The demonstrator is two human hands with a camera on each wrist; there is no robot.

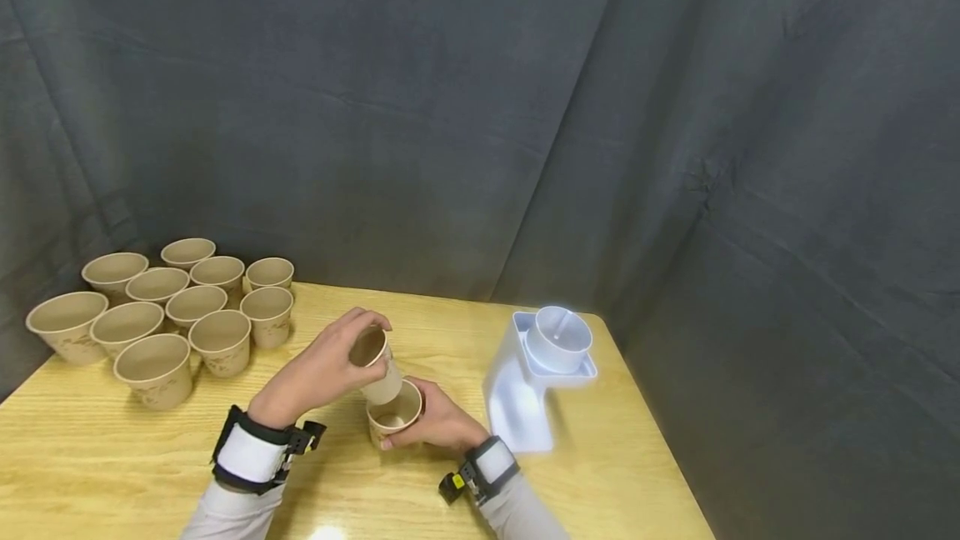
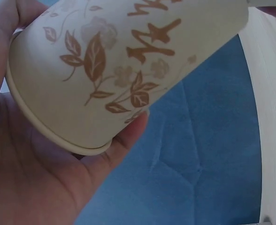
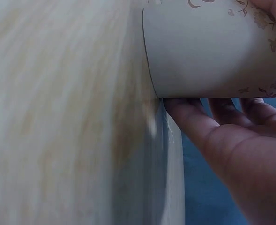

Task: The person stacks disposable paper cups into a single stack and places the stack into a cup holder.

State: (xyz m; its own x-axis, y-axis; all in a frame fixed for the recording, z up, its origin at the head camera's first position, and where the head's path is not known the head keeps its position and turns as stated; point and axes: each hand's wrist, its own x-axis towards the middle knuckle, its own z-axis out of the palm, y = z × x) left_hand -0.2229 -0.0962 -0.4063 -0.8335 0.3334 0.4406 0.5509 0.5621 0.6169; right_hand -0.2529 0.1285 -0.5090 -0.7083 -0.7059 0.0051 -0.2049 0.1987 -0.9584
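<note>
My left hand [image 1: 318,373] grips a beige paper cup [image 1: 386,385] near its rim, thumb on one side and fingers on the other. This cup leans, and its base overlaps the mouth of a second paper cup [image 1: 377,435] in the head view. Brown leaves and lettering show on the upper cup's wall [image 2: 105,70] in the left wrist view. Around the second cup curl the thumb and fingers of my right hand [image 1: 442,421]. In the right wrist view, the base of that cup [image 3: 198,56] is right at the wooden tabletop.
Several more paper cups [image 1: 153,357] stand mouth up in a group at the left of the table [image 1: 97,457]. To the right is a white plastic stand [image 1: 517,415] with a round white container [image 1: 553,354] on top. Dark cloth [image 1: 390,123] hangs behind the table.
</note>
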